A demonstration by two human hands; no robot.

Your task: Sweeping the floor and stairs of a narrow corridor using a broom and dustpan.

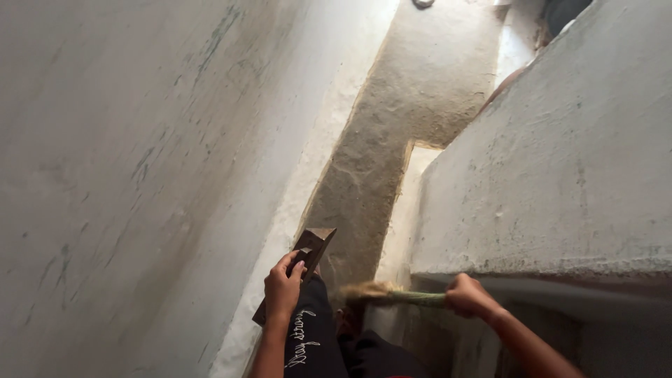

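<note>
Fingers wrap wooden block; right hand grips broom.

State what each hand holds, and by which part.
Left hand grips a dark dustpan at its upper edge. Right hand grips a grass broom by its bound handle.

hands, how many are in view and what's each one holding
2. The left hand grips a dark wooden board by the left wall; the right hand holds a small straw broom beside the concrete ledge.

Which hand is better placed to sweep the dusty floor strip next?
Probably the right hand: it grips the grass broom, bristles low beside the floor strip. The left hand holds the dustpan.
</note>
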